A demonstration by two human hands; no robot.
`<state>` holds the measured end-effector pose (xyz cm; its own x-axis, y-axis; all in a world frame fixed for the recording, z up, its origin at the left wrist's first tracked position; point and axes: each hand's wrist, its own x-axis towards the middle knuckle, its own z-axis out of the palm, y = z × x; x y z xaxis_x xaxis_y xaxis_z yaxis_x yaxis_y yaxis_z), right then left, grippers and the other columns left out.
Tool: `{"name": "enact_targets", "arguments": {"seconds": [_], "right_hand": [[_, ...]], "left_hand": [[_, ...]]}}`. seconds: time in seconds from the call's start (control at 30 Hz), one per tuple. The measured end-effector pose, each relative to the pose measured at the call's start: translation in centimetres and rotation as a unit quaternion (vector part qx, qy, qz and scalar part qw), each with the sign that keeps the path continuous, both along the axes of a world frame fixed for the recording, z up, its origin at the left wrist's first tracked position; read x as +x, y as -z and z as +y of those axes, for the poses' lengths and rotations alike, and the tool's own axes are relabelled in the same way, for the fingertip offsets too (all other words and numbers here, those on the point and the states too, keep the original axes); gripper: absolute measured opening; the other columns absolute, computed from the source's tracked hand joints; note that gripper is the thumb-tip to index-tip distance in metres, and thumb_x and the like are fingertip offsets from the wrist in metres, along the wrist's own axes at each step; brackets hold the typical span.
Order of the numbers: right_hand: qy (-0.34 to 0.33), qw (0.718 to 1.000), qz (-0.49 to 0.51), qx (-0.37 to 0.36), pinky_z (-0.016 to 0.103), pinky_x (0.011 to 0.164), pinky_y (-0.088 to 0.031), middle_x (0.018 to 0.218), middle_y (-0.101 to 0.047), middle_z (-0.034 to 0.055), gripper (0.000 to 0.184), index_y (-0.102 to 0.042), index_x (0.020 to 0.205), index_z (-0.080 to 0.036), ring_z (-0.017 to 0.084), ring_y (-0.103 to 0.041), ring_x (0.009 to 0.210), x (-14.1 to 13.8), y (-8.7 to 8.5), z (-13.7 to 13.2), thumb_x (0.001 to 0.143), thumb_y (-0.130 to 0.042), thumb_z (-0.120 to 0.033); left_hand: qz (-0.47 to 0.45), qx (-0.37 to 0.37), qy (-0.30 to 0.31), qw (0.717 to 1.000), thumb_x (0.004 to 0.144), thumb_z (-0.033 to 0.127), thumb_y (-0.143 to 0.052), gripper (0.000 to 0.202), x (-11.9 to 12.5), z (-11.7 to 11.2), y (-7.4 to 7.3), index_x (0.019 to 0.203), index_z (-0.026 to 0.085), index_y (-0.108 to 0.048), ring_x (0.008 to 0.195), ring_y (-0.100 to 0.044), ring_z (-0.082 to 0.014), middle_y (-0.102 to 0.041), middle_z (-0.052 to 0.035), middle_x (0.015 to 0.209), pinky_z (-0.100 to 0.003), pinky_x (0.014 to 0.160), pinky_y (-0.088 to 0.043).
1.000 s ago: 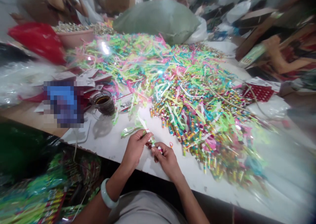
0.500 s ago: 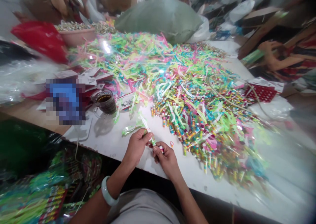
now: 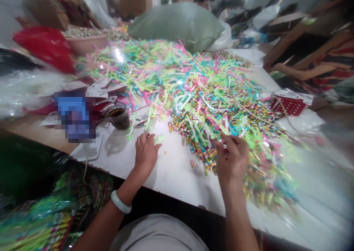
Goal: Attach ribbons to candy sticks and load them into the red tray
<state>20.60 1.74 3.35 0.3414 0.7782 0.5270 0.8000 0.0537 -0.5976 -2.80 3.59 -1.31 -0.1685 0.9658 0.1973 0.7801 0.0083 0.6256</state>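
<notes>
My left hand (image 3: 146, 153), with a pale bracelet (image 3: 121, 202) at its wrist, is curled above the white table. A crumpled pale green plastic strip (image 3: 159, 139) sticks out between its thumb and fingers. Over the near edge of the big pile, my right hand (image 3: 232, 157) is closed in a pinch. A small tube (image 3: 225, 146) with a whitish end shows at those fingertips, partly hidden and blurred. The pile mixes small striped tubes (image 3: 203, 156) with green, pink, blue and white ribbons (image 3: 155, 65). Between my hands lies a small orange-red ring (image 3: 192, 163).
A glass cup of dark drink (image 3: 117, 117) stands left of the pile, beside a blurred-out screen (image 3: 74, 114). Behind are a pink basin (image 3: 87, 44) and a large grey-green sack (image 3: 177, 24). A thin cord (image 3: 250, 112) crosses the pile. Co-workers sit at far left and right.
My hands were together at the table edge on a small tube with ribbons. They have since parted: the right moved over the pile, the left slightly left and up.
</notes>
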Motion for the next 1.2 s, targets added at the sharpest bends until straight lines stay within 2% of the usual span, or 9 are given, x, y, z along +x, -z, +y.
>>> {"name": "enact_targets", "arguments": {"seconds": [0.1,0.2,0.3,0.43,0.53,0.7,0.87,1.03,1.2], "right_hand": [[0.009,0.999,-0.021,0.026,0.036,0.077,-0.05,0.105,-0.057,0.0111,0.03,-0.066,0.105,-0.021,0.022,-0.056,0.095,0.5,-0.1,0.6,0.084,-0.055,-0.039],[-0.126,0.984,0.104,-0.072,0.03,0.068,-0.051,0.091,-0.061,0.0065,0.028,-0.063,0.104,-0.02,0.017,-0.059,0.08,-2.3,2.5,-0.4,0.085,-0.054,-0.037],[-0.208,0.933,0.214,-0.203,0.027,0.064,-0.051,0.088,-0.062,0.0045,0.028,-0.06,0.104,-0.019,0.013,-0.06,0.069,-6.2,5.5,-1.8,0.084,-0.053,-0.037],[-0.301,0.863,0.275,-0.3,0.023,0.052,-0.045,0.079,-0.06,-0.0007,0.021,-0.059,0.088,-0.02,0.007,-0.051,0.049,-9.1,6.8,-2.8,0.084,-0.051,-0.039],[-0.316,0.867,0.26,-0.285,0.022,0.05,-0.042,0.076,-0.058,-0.0012,0.018,-0.058,0.083,-0.02,0.007,-0.048,0.05,-8.9,6.1,-2.5,0.086,-0.049,-0.036],[-0.317,0.878,0.23,-0.275,0.025,0.059,-0.046,0.084,-0.059,0.0014,0.017,-0.06,0.089,-0.022,0.011,-0.052,0.06,-6.9,5.3,-1.7,0.086,-0.05,-0.035],[-0.301,0.906,0.213,-0.207,0.035,0.091,-0.046,0.103,-0.057,0.0069,0.019,-0.059,0.1,-0.022,0.019,-0.056,0.099,-6.1,5.6,-2.0,0.085,-0.051,-0.031],[-0.306,0.856,0.305,-0.283,0.028,0.071,-0.051,0.095,-0.066,0.003,0.029,-0.053,0.113,-0.024,0.014,-0.063,0.075,-6.3,5.1,-2.8,0.088,-0.047,-0.038],[-0.267,0.865,0.291,-0.309,0.029,0.07,-0.048,0.075,-0.068,-0.0012,0.023,-0.048,0.1,-0.023,0.014,-0.063,0.066,-6.7,4.6,-3.1,0.085,-0.054,-0.039]], "left_hand": [[0.054,-0.067,-0.001,0.996,0.072,0.012,-0.064,0.013,-1.1,0.6,0.4,0.084,0.016,-0.062,0.105,-0.05,-0.0341,-0.059,-0.0142,0.1,-0.051,0.093,-0.037],[0.007,-0.092,0.009,0.996,0.076,0.013,-0.061,0.01,-0.8,0.1,0.9,0.084,0.018,-0.058,0.089,-0.057,-0.026,-0.062,-0.0071,0.084,-0.042,0.083,-0.044],[-0.169,-0.107,-0.008,0.98,0.078,0.021,-0.059,0.02,0.5,-0.8,1.2,0.098,0.02,-0.054,0.075,-0.06,-0.018,-0.062,-0.0015,0.08,-0.032,0.072,-0.046],[-0.461,-0.072,-0.045,0.884,0.073,0.029,-0.065,0.028,2.4,-1.7,0.7,0.097,0.02,-0.053,0.076,-0.059,-0.0144,-0.058,0.0011,0.08,-0.028,0.072,-0.046],[-0.457,-0.076,-0.045,0.885,0.068,0.032,-0.069,0.036,2.7,-2.0,0.3,0.1,0.02,-0.057,0.08,-0.057,-0.015,-0.058,0.0,0.085,-0.027,0.073,-0.046],[-0.406,-0.18,0.089,0.892,0.07,0.035,-0.066,0.018,2.0,-2.1,0.3,0.078,0.019,-0.067,0.074,-0.057,-0.0166,-0.064,-0.0002,0.074,-0.027,0.07,-0.043],[-0.455,-0.144,0.008,0.879,0.073,0.037,-0.064,0.02,2.3,-2.3,0.5,0.069,0.018,-0.062,0.06,-0.051,-0.0118,-0.055,0.0044,0.059,-0.024,0.061,-0.04],[-0.495,-0.148,0.015,0.856,0.075,0.038,-0.062,0.021,2.4,-2.4,0.5,0.072,0.017,-0.06,0.063,-0.054,-0.0119,-0.059,0.0031,0.064,-0.024,0.063,-0.043],[-0.5,-0.147,0.005,0.854,0.075,0.037,-0.063,0.021,2.8,-2.7,0.1,0.075,0.017,-0.06,0.062,-0.054,-0.0111,-0.059,0.0037,0.063,-0.023,0.063,-0.042]]}}
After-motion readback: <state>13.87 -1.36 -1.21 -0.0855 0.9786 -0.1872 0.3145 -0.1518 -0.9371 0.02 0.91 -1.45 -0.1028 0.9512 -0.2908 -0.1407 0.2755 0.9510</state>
